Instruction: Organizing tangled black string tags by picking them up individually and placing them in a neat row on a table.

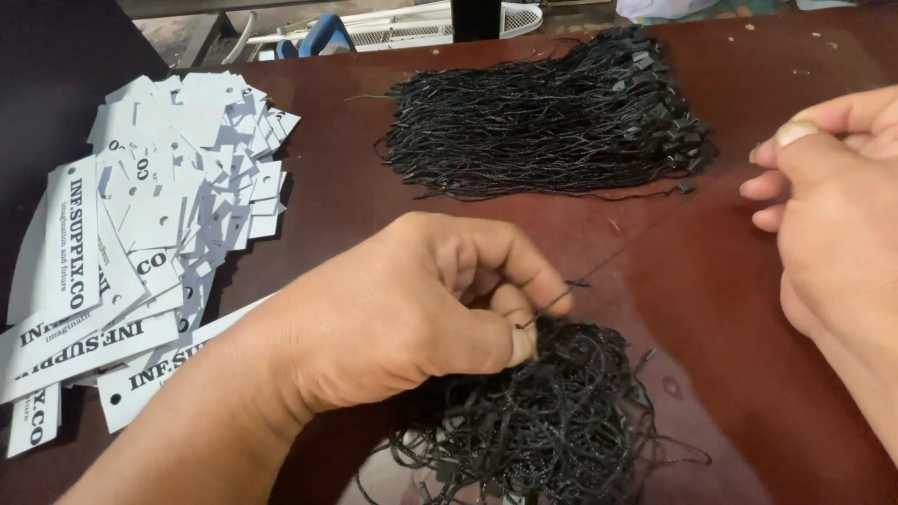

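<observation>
A person's two bare hands work over a dark reddish-brown counter (748, 374) with a smooth, slightly glossy surface.

The left hand (412, 309) sits near the front edge of the counter, its fingers curled together into a tight grip. Thumb and forefinger are pinched on a single thin black string (617, 252), which runs taut and slanting up toward the right side of the counter and ends in a small black plastic tab (686, 187). Just under this hand lies a loose tangled pile of strings (552, 421), wiry and looped, spilling toward the front edge.

The right hand (832, 215) hovers at the right edge of the counter, fingers loosely bent. Whether its grip holds anything cannot be told; the string's far end lies near it but apart from it.

Toward the back edge lies a neat bundle of strings (543, 122), laid side by side, with their small square black tabs gathered at the right end.

At the left edge, a fanned heap of white card tags (159, 206) overlaps in layers. The tags are flat rectangles with black print and a small punched hole in each.
</observation>
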